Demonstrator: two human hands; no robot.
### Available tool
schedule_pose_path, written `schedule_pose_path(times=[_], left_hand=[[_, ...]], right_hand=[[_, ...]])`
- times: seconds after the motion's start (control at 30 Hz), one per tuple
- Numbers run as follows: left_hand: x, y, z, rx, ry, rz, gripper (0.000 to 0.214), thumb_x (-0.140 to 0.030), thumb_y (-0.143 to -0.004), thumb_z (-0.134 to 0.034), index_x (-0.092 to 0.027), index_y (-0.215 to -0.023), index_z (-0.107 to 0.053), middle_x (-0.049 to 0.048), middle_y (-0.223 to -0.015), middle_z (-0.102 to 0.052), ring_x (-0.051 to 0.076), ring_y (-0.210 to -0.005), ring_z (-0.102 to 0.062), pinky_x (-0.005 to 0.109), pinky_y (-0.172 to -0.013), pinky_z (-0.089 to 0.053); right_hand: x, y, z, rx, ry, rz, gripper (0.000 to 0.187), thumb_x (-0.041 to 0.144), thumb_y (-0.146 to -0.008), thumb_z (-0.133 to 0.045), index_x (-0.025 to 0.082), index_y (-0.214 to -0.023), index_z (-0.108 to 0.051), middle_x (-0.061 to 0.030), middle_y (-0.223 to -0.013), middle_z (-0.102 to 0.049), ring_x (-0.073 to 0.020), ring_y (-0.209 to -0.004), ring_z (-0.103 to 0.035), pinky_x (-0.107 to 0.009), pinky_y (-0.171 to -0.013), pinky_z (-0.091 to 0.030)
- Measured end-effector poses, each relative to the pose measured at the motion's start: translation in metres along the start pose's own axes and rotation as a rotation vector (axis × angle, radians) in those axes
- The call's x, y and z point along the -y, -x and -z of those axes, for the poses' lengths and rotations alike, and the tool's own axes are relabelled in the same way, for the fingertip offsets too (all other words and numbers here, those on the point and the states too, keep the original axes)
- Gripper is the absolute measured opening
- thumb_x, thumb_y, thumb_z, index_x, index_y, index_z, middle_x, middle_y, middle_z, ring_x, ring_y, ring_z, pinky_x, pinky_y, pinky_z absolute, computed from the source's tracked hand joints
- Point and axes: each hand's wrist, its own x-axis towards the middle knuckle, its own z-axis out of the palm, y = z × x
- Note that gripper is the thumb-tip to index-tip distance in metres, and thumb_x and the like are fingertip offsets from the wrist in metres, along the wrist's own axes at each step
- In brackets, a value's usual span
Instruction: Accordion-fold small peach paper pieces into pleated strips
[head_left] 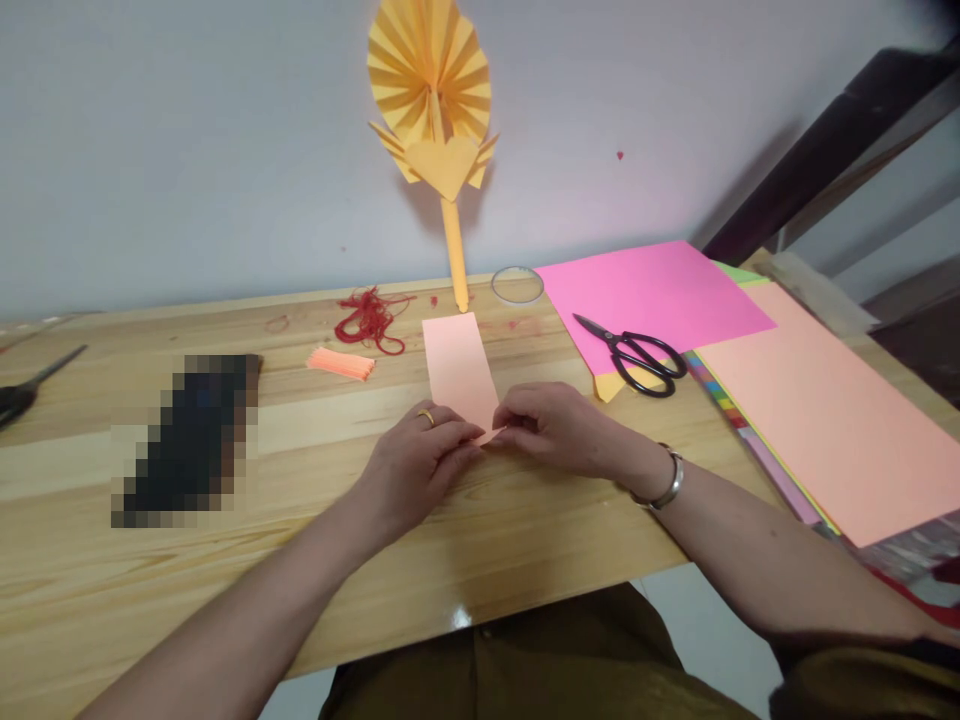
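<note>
A light peach strip of paper (459, 365) lies on the wooden table, its long side running away from me. My left hand (420, 455), with a ring on one finger, pinches the near edge of the strip. Close beside it, my right hand (551, 428) pinches the same edge near its right corner. That near edge looks turned up between the fingertips, which hide part of it. Left of the strip sits a small pleated orange paper piece (341, 364). Beyond it is a tangle of red thread (369, 320).
A yellow paper fan (431, 80) leans on the wall. Black-handled scissors (634, 352) lie on a pink sheet (652, 290), near a roll of clear tape (517, 285). Peach sheets (832, 410) are stacked at right. A blurred-out dark object (187, 440) and another dark tool (34, 390) lie left.
</note>
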Motion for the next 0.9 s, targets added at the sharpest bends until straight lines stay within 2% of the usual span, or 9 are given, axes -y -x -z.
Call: schedule_pose_path(times=[0.3, 0.9], left_hand=[[-0.0026, -0.0016, 0.0036, -0.005, 0.037, 0.024, 0.018, -0.026, -0.088, -0.049, -0.017, -0.089, -0.064, 0.003, -0.082, -0.064, 0.017, -0.083, -0.054, 0.031, -0.074, -0.046], [-0.0053, -0.0023, 0.0031, -0.011, -0.021, 0.021, 0.022, -0.024, -0.089, -0.044, -0.019, -0.084, -0.064, 0.0026, -0.078, -0.065, 0.016, -0.077, -0.058, 0.028, -0.069, -0.047]], right_hand=[[-0.0071, 0.0003, -0.0064, -0.071, 0.13, 0.181, 0.007, 0.018, -0.084, -0.055, 0.016, -0.083, -0.062, -0.001, -0.075, -0.061, -0.0125, -0.072, -0.051, -0.025, -0.069, -0.036], [-0.0045, -0.0004, -0.0065, -0.042, 0.085, 0.168, 0.007, 0.017, -0.084, -0.055, 0.016, -0.081, -0.062, -0.0005, -0.074, -0.062, -0.0122, -0.072, -0.052, -0.024, -0.068, -0.038]])
